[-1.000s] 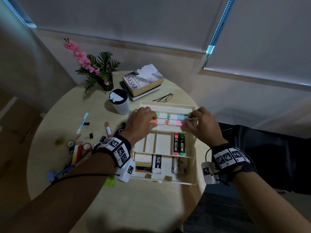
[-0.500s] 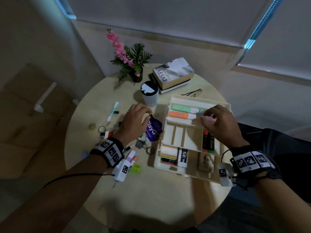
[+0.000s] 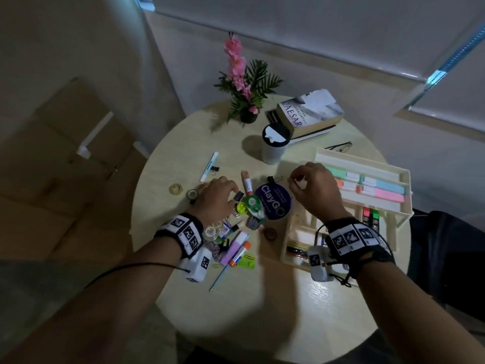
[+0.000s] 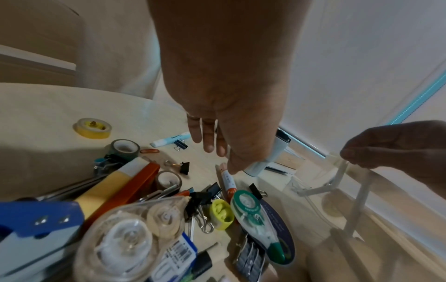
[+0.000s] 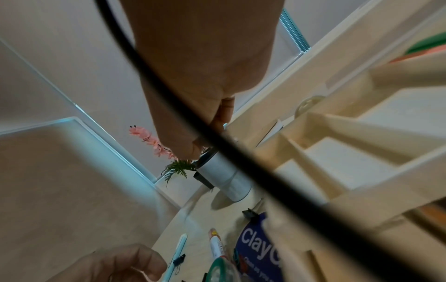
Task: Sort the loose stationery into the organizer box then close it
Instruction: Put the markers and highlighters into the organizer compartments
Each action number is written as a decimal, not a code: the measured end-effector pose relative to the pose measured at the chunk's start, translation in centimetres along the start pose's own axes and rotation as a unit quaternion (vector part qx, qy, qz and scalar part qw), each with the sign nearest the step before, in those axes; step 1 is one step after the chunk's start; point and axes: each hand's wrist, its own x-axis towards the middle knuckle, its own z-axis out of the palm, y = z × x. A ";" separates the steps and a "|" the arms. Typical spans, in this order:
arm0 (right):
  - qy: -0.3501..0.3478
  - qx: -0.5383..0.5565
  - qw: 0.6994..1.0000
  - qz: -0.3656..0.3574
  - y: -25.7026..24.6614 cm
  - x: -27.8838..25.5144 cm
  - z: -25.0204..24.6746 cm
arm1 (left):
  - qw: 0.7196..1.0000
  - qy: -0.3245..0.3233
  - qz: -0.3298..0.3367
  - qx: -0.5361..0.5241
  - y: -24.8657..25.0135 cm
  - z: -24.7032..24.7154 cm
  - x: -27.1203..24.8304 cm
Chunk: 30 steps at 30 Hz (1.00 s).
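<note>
The cream two-tier organizer box (image 3: pixel 405 179) stands open at the table's right, with pastel highlighters (image 3: pixel 388 190) in its raised tray and a pink and a green marker (image 3: pixel 370 219) below. My left hand (image 3: pixel 231 195) hovers over the loose pile. Its fingers (image 4: pixel 208 137) hang relaxed and hold nothing, just above a black binder clip (image 3: pixel 237 197) and a glue stick (image 3: pixel 246 185). My right hand (image 3: pixel 295 179) is at the box's left edge, fingers curled, with nothing seen in it. A green correction tape (image 3: pixel 253 206) lies on a purple ClayGo pack (image 3: pixel 274 204).
More clips, tape rolls (image 3: pixel 176 189), a blue-white highlighter (image 3: pixel 209 166) and a purple glue stick (image 3: pixel 233 249) litter the round table's left half. Behind stand a lidded cup (image 3: pixel 275 147), stacked books (image 3: pixel 309 114), a potted flower (image 3: pixel 244 82) and glasses (image 3: pixel 338 147).
Both hands have left the highlighters in the raised tray and moved left. The left now hangs over the loose pile and the right is at the box's left edge. The head view has turned left.
</note>
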 end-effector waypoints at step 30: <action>-0.187 -0.056 0.980 0.035 -5.7 9.6 13.1 | 0.993 0.032 -0.110 0.004 -11.3 -0.8 7.6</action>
